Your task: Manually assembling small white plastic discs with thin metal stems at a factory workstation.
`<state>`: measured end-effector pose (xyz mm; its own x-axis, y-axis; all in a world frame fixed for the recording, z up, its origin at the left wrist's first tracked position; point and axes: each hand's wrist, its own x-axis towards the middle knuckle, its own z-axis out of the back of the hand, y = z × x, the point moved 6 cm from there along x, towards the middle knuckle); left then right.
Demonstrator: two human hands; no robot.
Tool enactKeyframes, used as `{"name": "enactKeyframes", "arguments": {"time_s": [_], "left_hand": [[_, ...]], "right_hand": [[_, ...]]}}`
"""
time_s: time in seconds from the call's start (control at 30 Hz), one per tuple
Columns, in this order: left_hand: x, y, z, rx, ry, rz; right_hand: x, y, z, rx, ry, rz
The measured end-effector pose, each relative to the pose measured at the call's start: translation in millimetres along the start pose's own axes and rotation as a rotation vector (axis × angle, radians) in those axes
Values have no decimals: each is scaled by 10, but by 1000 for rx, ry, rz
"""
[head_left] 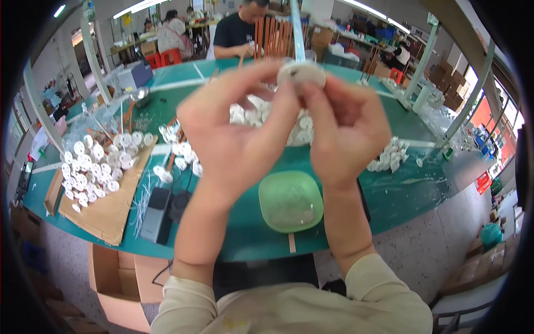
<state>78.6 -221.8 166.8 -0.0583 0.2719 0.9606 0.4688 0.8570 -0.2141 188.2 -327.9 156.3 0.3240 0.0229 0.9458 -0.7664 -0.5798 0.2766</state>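
Observation:
Both of my hands are raised over the table, pinching one round white disc (303, 74) between them. My left hand (236, 125) grips its left side with thumb and fingers, and my right hand (350, 125) grips its right side. A small dark spot shows on the disc's face. Behind it a pale blue-white rod (296, 30) rises; whether it joins the disc I cannot tell. Below my hands a light green bowl (303, 179) holds small clear pieces too fine to make out. Partly hidden behind my hands lies a heap of white parts (256, 111).
Many white disc-ended parts (92, 167) lie on a cardboard sheet (108, 225) at left. Nearer stands a grey box-shaped device (156, 214). More white pieces (389, 156) lie at right on the green table (245, 239). Across it sits a person (236, 33) beside upright brown sticks (272, 39).

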Motion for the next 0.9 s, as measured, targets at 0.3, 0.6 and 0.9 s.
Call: {"name": "enactKeyframes", "arguments": {"time_s": [0.3, 0.6, 0.9], "left_hand": [[-133, 4, -113, -177, 338, 269], [-305, 93, 176, -66, 314, 296], [-306, 206, 469, -19, 241, 272]], "right_hand": [[-50, -174, -173, 458, 48, -443], [-79, -92, -170, -404, 779, -68], [-1323, -1067, 55, -480, 1336, -451]]}}
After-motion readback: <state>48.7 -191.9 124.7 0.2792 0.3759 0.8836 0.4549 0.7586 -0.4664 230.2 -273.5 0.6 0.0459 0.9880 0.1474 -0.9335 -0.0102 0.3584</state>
